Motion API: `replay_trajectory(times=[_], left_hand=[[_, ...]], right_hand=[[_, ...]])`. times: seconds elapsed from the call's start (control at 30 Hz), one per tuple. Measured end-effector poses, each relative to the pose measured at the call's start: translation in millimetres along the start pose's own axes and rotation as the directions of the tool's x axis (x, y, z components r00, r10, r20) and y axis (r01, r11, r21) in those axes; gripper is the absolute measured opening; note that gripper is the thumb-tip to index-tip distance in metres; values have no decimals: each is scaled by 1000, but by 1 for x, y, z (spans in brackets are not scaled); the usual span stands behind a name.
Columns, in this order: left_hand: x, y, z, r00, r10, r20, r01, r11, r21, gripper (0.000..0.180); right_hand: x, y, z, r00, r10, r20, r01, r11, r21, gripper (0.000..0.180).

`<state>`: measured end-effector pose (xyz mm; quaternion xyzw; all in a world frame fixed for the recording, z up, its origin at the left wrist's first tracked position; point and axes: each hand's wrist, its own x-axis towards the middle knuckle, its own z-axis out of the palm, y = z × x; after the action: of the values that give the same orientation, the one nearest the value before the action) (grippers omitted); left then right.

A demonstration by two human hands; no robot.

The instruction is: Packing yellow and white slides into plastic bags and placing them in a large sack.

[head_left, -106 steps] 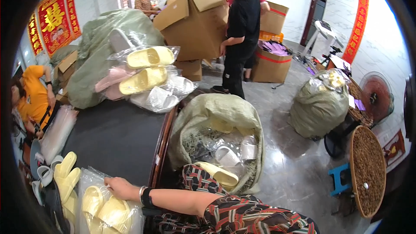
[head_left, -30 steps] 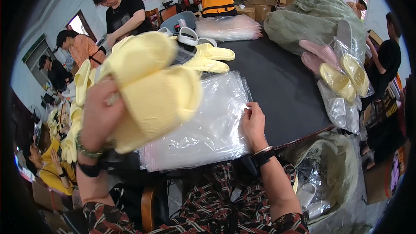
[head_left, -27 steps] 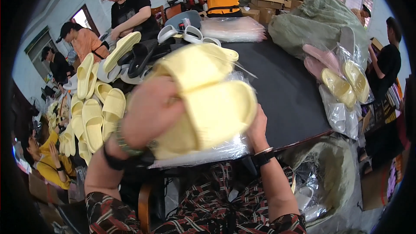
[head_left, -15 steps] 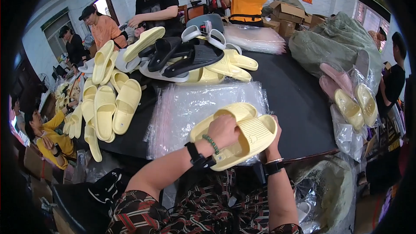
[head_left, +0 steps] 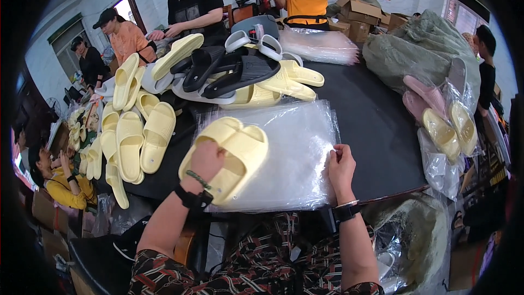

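My left hand point(head_left: 207, 161) grips a pair of pale yellow slides point(head_left: 243, 155), its fingers inside the foot opening under the strap. The pair is held over the left part of a stack of clear plastic bags point(head_left: 295, 153) on the black table. At the stack's right edge, my right hand point(head_left: 341, 168) has its thumb and fingertips pinched together on the border of a plastic bag. How many layers it pinches is too small to tell.
Loose yellow slides point(head_left: 131, 145) lie at the left, with black slides point(head_left: 245, 75) behind the stack. Bagged pink and yellow slides point(head_left: 439, 134) lie at the right edge, before a green sack point(head_left: 420, 49). An open sack point(head_left: 423, 229) stands below the table. Several people work around.
My left hand has carried the slides leftward, away from my right hand. My right hand has let go of them and now pinches the edge of the bags.
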<state>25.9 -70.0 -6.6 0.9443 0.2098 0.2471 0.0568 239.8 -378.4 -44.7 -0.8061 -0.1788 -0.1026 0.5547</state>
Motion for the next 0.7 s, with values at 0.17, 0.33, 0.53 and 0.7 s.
replay_trajectory(times=[0.17,0.33,0.53,0.7], left_hand=[[10,-32,-30,985,-138,100,129,988,90,23],[46,26,-69,998,54,12,-54,998,22,23],[102,144,-33,962,266,60,-258,959,-119,28],[102,158,55,966,192,173,-167,975,-149,29]], right_hand=[[0,-1,-6,1000,20,-12,-21,1000,-14,16],[1,2,-2,999,28,20,-28,1000,-6,16],[3,1,-5,1000,14,-24,-15,999,-41,16],[-1,-4,-2,1000,0,-21,-1,1000,-7,16]])
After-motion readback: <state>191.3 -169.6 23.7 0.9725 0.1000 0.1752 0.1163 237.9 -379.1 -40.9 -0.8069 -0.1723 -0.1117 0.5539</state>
